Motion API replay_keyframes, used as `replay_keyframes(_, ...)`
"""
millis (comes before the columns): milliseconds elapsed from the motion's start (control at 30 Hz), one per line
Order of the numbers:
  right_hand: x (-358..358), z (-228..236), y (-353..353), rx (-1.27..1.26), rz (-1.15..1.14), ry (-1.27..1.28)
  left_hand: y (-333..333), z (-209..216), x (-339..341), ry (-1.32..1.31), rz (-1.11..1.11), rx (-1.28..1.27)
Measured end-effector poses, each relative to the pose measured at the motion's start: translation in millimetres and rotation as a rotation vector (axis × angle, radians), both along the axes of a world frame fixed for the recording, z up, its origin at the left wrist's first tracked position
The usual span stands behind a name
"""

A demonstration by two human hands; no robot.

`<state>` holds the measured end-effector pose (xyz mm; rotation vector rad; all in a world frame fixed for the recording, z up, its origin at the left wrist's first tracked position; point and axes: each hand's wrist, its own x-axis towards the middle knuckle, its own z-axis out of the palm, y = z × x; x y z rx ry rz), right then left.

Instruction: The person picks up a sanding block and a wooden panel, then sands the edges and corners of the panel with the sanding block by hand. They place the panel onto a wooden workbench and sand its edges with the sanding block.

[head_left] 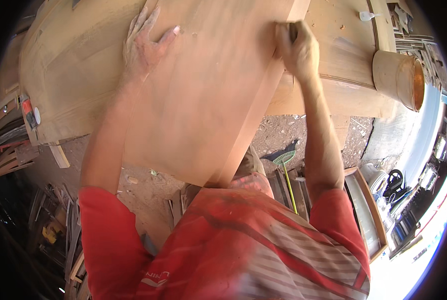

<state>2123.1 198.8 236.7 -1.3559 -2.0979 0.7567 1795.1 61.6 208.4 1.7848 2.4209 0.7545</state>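
Observation:
A long, dusty wooden panel (198,100) slopes toward me, its near end close to my body and its right edge thick and pale. On its left edge my left hand (146,47) lies flat, fingers stretched and thumb apart, holding nothing. My right hand (301,50) is closed at the panel's upper right edge, slightly blurred. In its grip is a small brown and dark piece (285,34) that looks like folded sandpaper, pressed against the edge and partly hidden by the fingers. Under the panel is a broad wooden worktop (73,65).
A tan bucket (392,72) lies on its side at the worktop's right end, below a small white bottle (367,16). A red tool (29,112) hangs at the left edge. Underneath are a green rake (284,159), a wooden frame (353,175) and scrap wood (71,235) on dirt ground.

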Motion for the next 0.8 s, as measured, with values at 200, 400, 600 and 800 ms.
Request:
replay_keyframes(200, 11.6, 19.0, -161.2, -0.171, 0.168, 0.082, -4.1, -6.2, -4.8, -0.088, -0.020, 0.066)
replay_keyframes(400, 1.3, 2.8, -33.1, 0.007, 0.064, -0.071, 2.0, -8.6, 5.4, -0.014, -0.037, 0.035)
replay_keyframes(600, 26.4, 30.2, -283.9, -0.190, 0.265, -0.045, -2.0, -11.5, -4.9, 0.084, -0.009, 0.110)
replay_keyframes(800, 33.5, 52.5, -373.9, -0.196, 0.571, 0.182, -60.1, -10.5, 10.3, 0.009, 0.104, 0.228)
